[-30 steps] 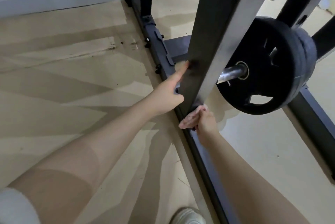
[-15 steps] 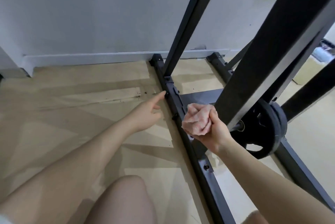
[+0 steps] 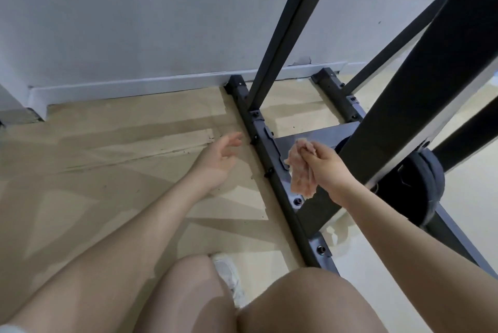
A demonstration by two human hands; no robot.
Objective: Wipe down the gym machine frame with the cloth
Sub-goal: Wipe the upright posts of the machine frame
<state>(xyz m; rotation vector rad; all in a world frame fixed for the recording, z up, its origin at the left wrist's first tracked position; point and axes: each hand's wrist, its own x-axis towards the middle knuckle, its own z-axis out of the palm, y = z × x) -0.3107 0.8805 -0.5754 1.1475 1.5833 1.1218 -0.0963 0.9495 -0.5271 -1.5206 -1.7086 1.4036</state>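
Right hand point(image 3: 327, 168) grips a crumpled pink cloth point(image 3: 301, 171), fingers curled round it, with the loose end hanging down from the fist — it is held just above the dark base rail point(image 3: 280, 187) of the gym machine frame, near the foot of the thick slanted upright point(image 3: 420, 106); whether the cloth touches the metal cannot be told. Left hand point(image 3: 219, 157) hovers over the floor point(image 3: 113, 160) to the left of that rail, palm turned inward, fingers relaxed and spread, holding nothing. A second, thinner upright point(image 3: 285, 28) rises from the rail's far end, close to the white skirting board point(image 3: 134, 87) at the foot of the wall. Behind the right wrist a black weight plate point(image 3: 420, 184) sits low on the frame. Along the bottom edge of the view are the person's two bare knees — and between them a white shoe point(image 3: 229, 276) on the floor.
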